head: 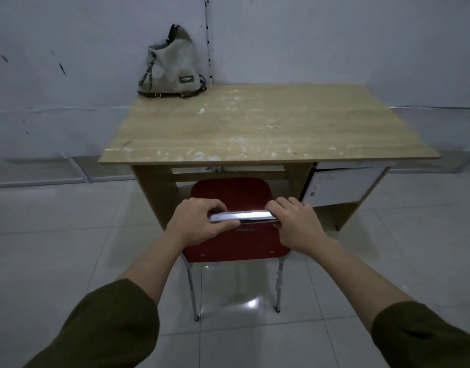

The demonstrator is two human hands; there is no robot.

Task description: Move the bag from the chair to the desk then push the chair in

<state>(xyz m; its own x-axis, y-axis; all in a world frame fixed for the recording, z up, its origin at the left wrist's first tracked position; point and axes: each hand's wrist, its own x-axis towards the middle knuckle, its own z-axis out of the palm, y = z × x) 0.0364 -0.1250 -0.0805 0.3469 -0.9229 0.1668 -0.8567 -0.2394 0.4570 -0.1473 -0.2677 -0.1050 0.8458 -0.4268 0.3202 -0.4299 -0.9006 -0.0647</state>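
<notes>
A grey canvas bag (172,67) with dark straps stands upright on the far left corner of the wooden desk (268,126), leaning against the wall. A red chair (232,192) faces the desk, its seat partly under the desktop. My left hand (199,223) and my right hand (295,221) both grip the shiny metal top bar (244,217) of the chair's backrest, one at each end. The chair's two rear metal legs stand on the tiled floor below my wrists.
The desk stands against a grey wall. A white drawer unit (340,185) hangs under the desk's right side, close to the chair's right edge. Glossy white floor tiles (69,235) spread to the left and right of the chair.
</notes>
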